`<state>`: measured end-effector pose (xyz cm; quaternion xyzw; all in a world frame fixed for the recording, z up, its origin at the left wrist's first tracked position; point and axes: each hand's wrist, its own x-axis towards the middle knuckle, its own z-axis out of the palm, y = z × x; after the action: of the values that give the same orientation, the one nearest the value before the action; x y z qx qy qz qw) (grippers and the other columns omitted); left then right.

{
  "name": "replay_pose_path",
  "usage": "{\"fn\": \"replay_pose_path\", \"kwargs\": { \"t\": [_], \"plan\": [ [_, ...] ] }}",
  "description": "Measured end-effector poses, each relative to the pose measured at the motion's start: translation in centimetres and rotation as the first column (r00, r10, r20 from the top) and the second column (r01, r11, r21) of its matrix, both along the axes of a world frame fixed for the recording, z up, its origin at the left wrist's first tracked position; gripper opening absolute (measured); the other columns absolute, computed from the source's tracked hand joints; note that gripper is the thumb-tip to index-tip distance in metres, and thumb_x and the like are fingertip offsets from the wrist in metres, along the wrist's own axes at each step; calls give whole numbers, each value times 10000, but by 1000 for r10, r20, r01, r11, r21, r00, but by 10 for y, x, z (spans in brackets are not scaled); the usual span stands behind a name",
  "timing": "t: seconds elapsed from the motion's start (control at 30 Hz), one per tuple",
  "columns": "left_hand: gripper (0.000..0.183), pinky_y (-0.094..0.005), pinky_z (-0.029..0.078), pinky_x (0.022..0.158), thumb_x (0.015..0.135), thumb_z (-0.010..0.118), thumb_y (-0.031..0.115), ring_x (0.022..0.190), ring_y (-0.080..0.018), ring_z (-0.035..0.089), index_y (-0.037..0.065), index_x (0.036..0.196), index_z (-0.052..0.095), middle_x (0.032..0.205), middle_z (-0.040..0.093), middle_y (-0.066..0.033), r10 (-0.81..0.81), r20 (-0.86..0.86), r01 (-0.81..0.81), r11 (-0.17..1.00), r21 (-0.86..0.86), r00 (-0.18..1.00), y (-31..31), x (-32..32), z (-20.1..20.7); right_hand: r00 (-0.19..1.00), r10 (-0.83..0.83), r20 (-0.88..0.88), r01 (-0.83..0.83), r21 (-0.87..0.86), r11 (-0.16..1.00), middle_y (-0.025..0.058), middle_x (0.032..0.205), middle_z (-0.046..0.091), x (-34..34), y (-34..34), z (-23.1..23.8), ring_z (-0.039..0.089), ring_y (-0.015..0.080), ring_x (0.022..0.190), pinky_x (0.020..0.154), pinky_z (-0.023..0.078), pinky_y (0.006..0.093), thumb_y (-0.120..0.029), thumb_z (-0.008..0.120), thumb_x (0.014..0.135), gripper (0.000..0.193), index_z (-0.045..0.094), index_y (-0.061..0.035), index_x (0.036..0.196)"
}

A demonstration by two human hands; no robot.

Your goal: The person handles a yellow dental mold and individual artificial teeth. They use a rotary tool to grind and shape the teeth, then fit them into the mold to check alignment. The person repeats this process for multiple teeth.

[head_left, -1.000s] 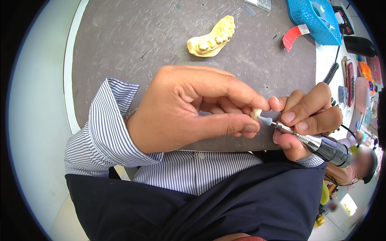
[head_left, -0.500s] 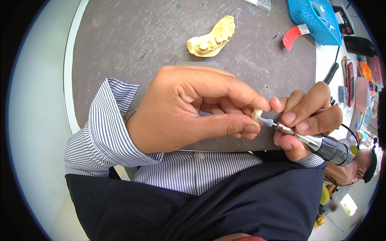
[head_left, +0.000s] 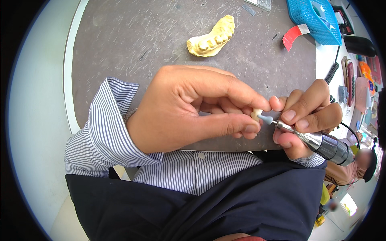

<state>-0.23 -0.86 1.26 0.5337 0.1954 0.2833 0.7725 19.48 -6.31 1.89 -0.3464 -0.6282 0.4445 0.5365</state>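
Between thumb and forefinger, my left hand point(head_left: 193, 108) pinches a small cream-white dental crown point(head_left: 255, 114). My right hand point(head_left: 309, 112) is wrapped round a silver and dark grey rotary handpiece point(head_left: 321, 143), which slants up toward the crown. A pale blue-grey polishing tip point(head_left: 266, 119) on its thin shank meets the crown's right side. One finger of the right hand reaches out to the left fingertips. Beyond the hands, a yellow plaster dental model point(head_left: 213, 38) with a row of teeth lies on the worn grey work mat point(head_left: 132, 48).
A blue perforated basket point(head_left: 317, 24) with things in it stands at the far right. Near it lies a red and white strip point(head_left: 294, 37). A black coiled cord point(head_left: 331, 72) runs along the right side. Another person point(head_left: 350, 166) is at the right rim.
The handpiece and my right fingers have shifted very slightly, with the tip a little closer in on the crown. The left hand and the model have stayed put.
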Motion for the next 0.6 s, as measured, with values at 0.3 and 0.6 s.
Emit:
{"fn": "replay_pose_path", "kwargs": {
  "t": [0.3,0.6],
  "plan": [
    [245,-282,559,703,735,601,-124,763,-208,643,-104,977,568,838,581,-155,13,24,-13,1000,-18,1000,-2,1,-2,999,31,15,-31,-8,999,70,832,489,3,1,0,545,92,669,833,504,295,-54,735,686,317,452,-97,822],
    [242,-286,558,715,742,596,-122,781,-216,643,-104,981,565,856,577,-156,-2,11,3,998,-70,1000,-1,1,0,998,59,-16,-59,-17,998,77,842,490,7,5,-2,586,119,741,838,506,297,-56,727,696,300,459,-87,828]
  ]
}}
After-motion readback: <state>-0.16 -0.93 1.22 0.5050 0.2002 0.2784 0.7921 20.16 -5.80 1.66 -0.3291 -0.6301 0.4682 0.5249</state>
